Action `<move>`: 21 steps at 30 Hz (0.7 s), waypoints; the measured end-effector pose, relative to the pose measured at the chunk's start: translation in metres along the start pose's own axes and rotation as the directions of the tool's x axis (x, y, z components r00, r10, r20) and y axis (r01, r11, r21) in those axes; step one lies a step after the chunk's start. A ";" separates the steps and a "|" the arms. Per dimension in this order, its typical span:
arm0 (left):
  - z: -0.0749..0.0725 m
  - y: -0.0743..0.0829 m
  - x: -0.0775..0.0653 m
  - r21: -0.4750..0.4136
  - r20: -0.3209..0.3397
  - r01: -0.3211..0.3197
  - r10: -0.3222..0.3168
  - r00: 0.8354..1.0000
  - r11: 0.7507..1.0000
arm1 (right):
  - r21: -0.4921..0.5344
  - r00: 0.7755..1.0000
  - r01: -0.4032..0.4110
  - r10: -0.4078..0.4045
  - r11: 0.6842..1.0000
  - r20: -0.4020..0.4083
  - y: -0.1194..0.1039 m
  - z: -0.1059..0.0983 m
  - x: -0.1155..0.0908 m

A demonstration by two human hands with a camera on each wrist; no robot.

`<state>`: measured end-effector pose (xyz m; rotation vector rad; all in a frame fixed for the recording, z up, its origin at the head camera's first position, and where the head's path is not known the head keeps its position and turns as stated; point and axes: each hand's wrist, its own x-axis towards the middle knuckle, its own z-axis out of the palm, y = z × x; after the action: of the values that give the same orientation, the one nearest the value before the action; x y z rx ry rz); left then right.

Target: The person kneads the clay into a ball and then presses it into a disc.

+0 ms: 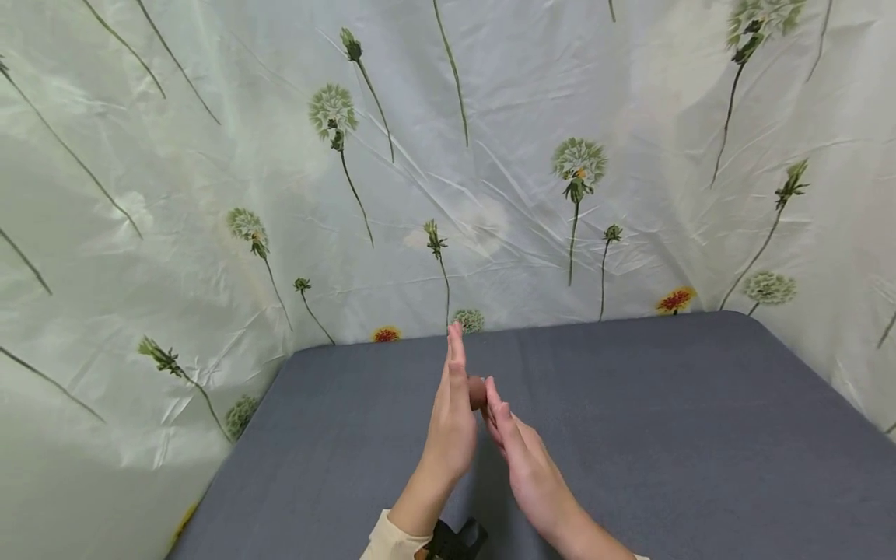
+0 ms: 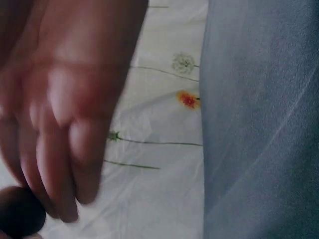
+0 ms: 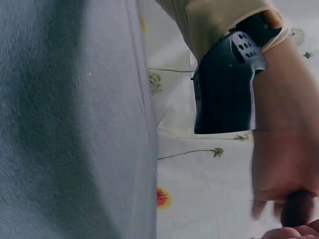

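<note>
A small smooth brown ball (image 1: 477, 393) is sandwiched between my two hands, above the grey surface. On its left my left hand (image 1: 450, 428) stands upright with straight fingers, the ball against their inner side. My right hand (image 1: 530, 470) slants in from the right, fingers extended, fingertips at the ball's other side. The left wrist view has the ball (image 2: 21, 211) dark at the lower left, below the fingers of the right hand (image 2: 65, 109). In the right wrist view the ball (image 3: 297, 209) shows between the left palm and the right fingertips.
Beneath the hands lies a grey cloth-covered table (image 1: 336, 451). A pale sheet (image 1: 490, 194) printed with dandelions hangs behind and beside it. The left wrist carries a black camera mount (image 3: 224, 89) below a beige sleeve (image 3: 219, 20).
</note>
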<state>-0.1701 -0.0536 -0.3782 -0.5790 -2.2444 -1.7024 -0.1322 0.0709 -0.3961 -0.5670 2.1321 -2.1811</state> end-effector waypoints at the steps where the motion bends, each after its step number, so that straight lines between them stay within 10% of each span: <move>1: -0.001 -0.003 0.002 -0.034 0.003 0.014 -0.014 1.000 0.999 | -0.013 1.000 0.008 -0.008 1.000 -0.013 -0.001 0.001 -0.001; 14: 0.036 0.002 -0.021 0.020 0.251 0.061 -0.064 0.966 0.998 | -0.150 0.955 0.166 -0.197 0.975 -0.221 -0.019 -0.041 0.005; 21: 0.037 0.017 -0.029 0.045 0.281 -0.001 -0.011 0.960 0.999 | -0.016 0.984 0.126 -0.127 0.992 -0.123 -0.017 -0.050 0.010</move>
<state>-0.1354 -0.0187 -0.3871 -0.8542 -2.4688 -1.6568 -0.1523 0.1173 -0.3763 -0.5987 2.2252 -2.3329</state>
